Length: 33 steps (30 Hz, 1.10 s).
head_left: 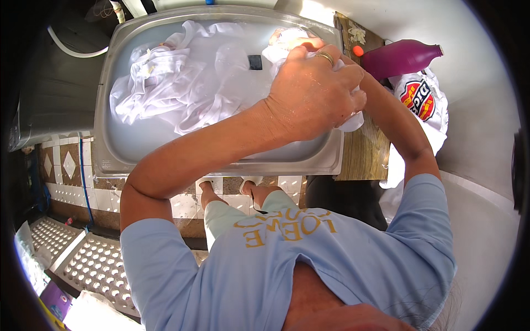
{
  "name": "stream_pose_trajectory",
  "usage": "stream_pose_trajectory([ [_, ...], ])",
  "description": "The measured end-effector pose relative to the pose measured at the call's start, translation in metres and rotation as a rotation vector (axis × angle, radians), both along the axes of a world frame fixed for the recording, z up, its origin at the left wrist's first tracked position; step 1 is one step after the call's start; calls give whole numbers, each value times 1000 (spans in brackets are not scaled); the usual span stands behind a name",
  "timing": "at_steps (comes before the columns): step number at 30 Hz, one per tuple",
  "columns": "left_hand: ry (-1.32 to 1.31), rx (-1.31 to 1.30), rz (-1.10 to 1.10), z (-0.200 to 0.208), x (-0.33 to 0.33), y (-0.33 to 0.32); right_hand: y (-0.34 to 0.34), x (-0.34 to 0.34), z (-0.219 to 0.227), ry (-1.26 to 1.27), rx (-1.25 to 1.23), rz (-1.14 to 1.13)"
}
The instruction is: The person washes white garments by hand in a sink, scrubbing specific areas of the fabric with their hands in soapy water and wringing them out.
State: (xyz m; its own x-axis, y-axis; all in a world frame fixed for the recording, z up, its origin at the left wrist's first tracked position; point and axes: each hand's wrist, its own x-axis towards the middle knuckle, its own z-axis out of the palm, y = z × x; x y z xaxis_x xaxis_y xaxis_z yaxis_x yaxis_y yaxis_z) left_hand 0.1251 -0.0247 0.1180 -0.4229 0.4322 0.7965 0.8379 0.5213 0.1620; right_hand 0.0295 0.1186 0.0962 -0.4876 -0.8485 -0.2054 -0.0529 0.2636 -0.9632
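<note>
Over the right side of a metal basin, my left hand, with a ring on one finger, is closed round a bunched white cloth. My right hand lies beyond it and is mostly hidden; its visible fingers curl on the far part of the same cloth. Both hands look wet. To their left, a heap of white garments lies partly sunk in cloudy water. A small dark square piece sits between the heap and my hands.
A wooden board borders the basin on the right. On it lie a purple bottle on its side and a small orange cap. White fabric with a coloured badge hangs beside it. Perforated panels are at lower left.
</note>
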Motion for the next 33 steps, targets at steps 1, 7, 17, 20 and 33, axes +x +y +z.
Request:
stream_pose_trajectory([
  [1, 7, 2, -33, -2, -1, -2, -5, -6, 3, 116, 69, 50],
  [7, -28, -45, -185, -12, 1, -26, -49, -15, 6, 299, 256, 22],
  [17, 41, -322, -413, -24, -1, -56, -96, 7, 0, 173, 572, -41],
  [20, 34, -307, -426, -27, 1, -57, -105, 7, -1, 197, 694, 29],
  [33, -199, 1730, -120, 124, -50, -419, -205, 3, 90, -711, -221, -221],
])
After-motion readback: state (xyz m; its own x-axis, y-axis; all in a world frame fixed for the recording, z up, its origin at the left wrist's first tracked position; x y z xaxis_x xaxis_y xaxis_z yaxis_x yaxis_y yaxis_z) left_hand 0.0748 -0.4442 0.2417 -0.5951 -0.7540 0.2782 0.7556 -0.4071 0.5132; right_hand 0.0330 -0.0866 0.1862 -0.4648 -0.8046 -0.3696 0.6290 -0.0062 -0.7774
